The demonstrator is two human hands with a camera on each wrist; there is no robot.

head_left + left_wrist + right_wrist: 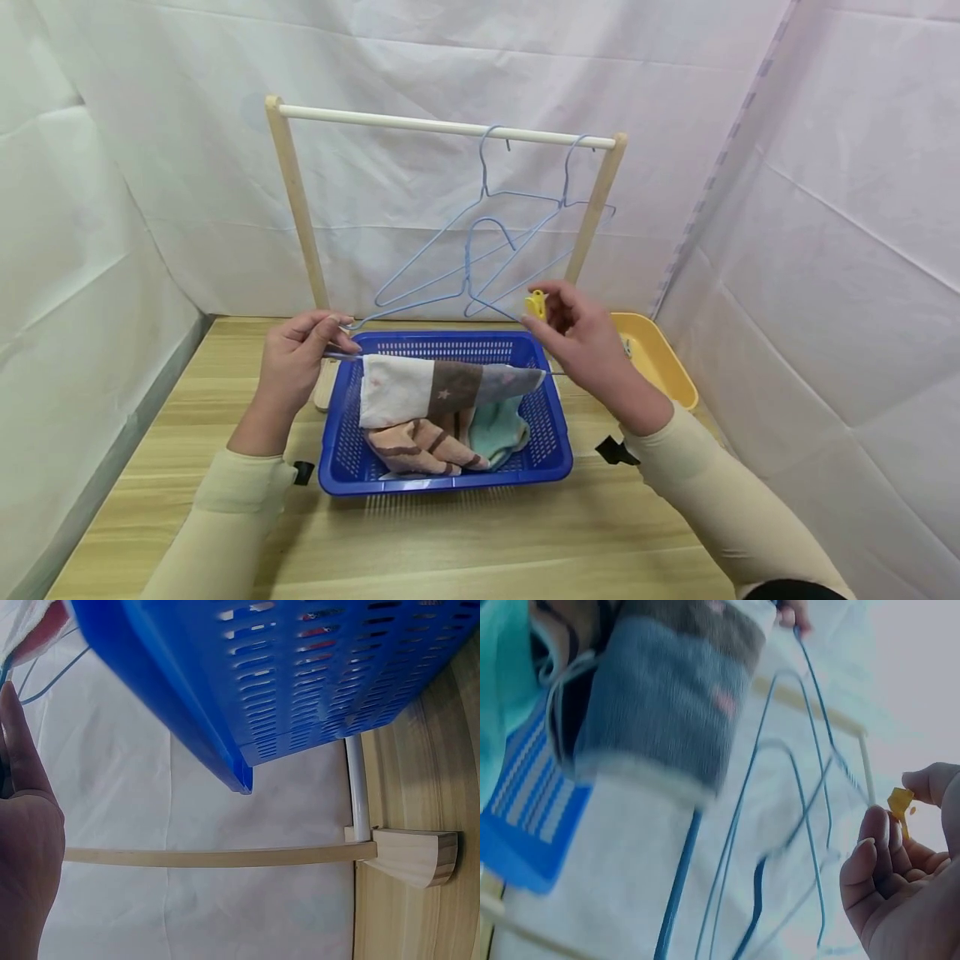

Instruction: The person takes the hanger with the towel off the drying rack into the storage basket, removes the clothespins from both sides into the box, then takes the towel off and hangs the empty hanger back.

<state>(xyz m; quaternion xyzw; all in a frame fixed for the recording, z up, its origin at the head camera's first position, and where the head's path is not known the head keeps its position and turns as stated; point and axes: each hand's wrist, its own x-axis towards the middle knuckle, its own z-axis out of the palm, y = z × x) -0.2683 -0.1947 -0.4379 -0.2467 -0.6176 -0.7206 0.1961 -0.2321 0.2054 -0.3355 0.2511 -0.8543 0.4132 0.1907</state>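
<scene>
My left hand (298,348) grips the left end of a blue wire clothes hanger (420,305) above the basket. Over the hanger's lower bar hangs a small towel (397,390) with white, brown and grey blocks. In my right hand (581,337) a yellow clothespin (536,305) is pinched between thumb and fingers, close to the hanger's right side and apart from the towel. The right wrist view shows that clothespin (901,801) held off to the side of the towel (667,697). Below, the blue basket (446,487) holds a peach-and-brown striped cloth (420,446) and a mint-green cloth (498,432).
Behind the basket stands a wooden rack with a white rail (390,121). Two more blue hangers (435,237) hang toward the rail's right end. A yellow tray (678,371) with small items sits at the right, partly behind my right hand. White sheets enclose the wooden table (450,550).
</scene>
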